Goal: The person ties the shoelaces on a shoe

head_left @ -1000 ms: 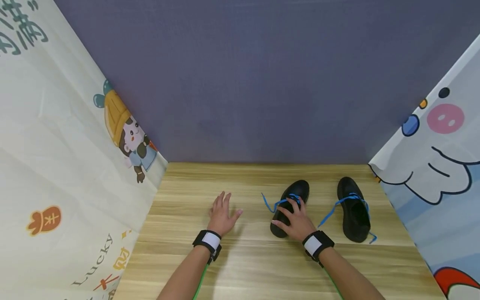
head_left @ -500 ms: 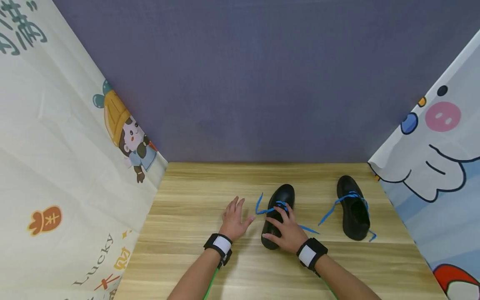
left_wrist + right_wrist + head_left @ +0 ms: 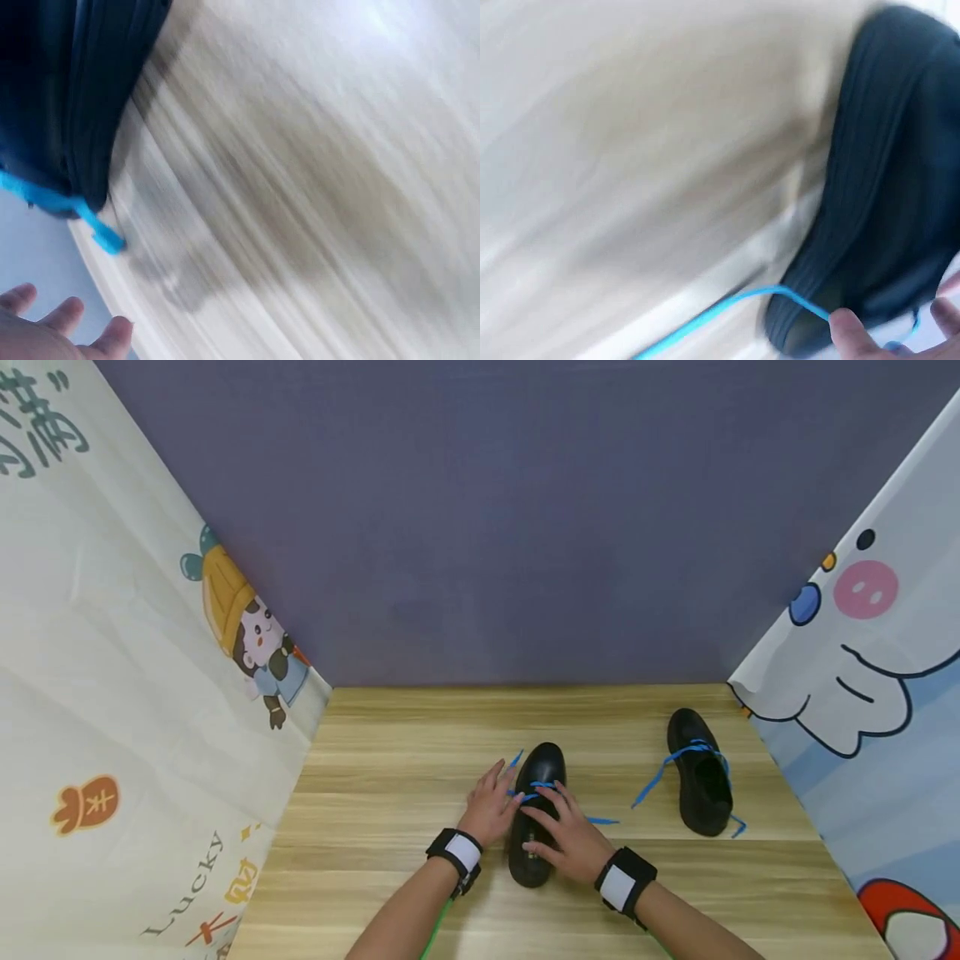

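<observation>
A cartoon-printed cloth panel [image 3: 150,710] hangs along the left edge of the wooden table [image 3: 390,885]. Near the middle of the table's front part lies a black shoe [image 3: 542,767] with its toe pointing away from the person. It is smooth and dark, threaded with a bright blue lace [image 3: 600,820] whose loose ends trail out to both sides of it.

The left hand [image 3: 491,806] lies against the shoe's left side, fingers fairly straight and slightly spread, touching the upper by the lace; the left wrist view shows its fingertips [image 3: 67,315] extended and apart. The right hand [image 3: 566,835] rests on top of the shoe, fingers stretched forward over the laced part. In the blurred right wrist view a fingertip [image 3: 847,326] lies right by the lace, but whether it pinches the lace cannot be told.

A second black shoe [image 3: 701,777], also with a loose blue lace, sits well apart to the right, near another printed cloth panel [image 3: 862,693].

Counted: two shoes, two hands, two cloth panels, each wrist wearing one black band.
</observation>
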Demonstrator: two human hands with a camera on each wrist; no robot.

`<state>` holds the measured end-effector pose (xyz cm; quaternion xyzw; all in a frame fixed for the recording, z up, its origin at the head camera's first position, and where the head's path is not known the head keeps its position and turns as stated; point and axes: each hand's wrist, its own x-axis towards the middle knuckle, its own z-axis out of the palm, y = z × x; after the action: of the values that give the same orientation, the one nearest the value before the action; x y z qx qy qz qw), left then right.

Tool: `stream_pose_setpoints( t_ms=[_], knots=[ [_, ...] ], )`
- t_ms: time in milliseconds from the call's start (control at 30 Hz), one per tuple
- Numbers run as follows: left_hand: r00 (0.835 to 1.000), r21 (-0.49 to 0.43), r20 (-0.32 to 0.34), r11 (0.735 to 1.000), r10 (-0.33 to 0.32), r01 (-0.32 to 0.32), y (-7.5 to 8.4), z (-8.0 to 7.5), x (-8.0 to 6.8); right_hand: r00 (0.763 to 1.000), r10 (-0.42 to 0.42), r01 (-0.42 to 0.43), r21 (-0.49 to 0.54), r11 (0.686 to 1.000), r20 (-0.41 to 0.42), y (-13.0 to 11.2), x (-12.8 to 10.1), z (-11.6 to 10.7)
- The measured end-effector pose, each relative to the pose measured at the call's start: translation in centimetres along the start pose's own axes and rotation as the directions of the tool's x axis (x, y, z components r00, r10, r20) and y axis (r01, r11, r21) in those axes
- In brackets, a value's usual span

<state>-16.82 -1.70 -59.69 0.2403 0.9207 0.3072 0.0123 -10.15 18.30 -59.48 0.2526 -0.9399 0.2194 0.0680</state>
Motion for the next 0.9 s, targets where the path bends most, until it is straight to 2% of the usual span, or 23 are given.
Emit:
stream_pose_setpoints(
  t_ms=[167,333,433,567,767,900],
  knots=[
    [0.997,0.008,0.049,0.998,0.057,-0.058,1.1,1.2,0.2,0.995,0.054,-0.057,-0.03,0.998,-0.08,2.0,-0.6,-0.9],
    [0.993,0.021,0.081,0.996,0.083,-0.085,1.8,2.2,-0.2,0.994,0.08,-0.08,0.01,0.997,-0.079,3.5,-1.5,-1.1],
    [0.993,0.013,0.092,0.997,0.076,-0.078,2.0,2.5,-0.6,0.992,0.101,-0.099,0.038,0.994,-0.073,4.0,-1.8,-0.9],
    [0.996,-0.007,0.051,0.998,0.067,-0.066,2.2,3.1,-1.0,0.988,0.129,-0.125,0.052,0.991,-0.081,4.4,-1.9,-0.6],
    [0.997,-0.002,-0.061,0.999,0.045,-0.045,2.8,4.6,-1.8,0.982,0.172,-0.166,0.09,0.982,-0.072,4.5,-1.8,-0.5],
    [0.995,-0.025,-0.096,1.0,-0.011,0.009,3.4,4.9,-2.4,0.982,0.183,-0.176,0.123,0.977,-0.046,4.2,-1.6,-0.5]
  ],
)
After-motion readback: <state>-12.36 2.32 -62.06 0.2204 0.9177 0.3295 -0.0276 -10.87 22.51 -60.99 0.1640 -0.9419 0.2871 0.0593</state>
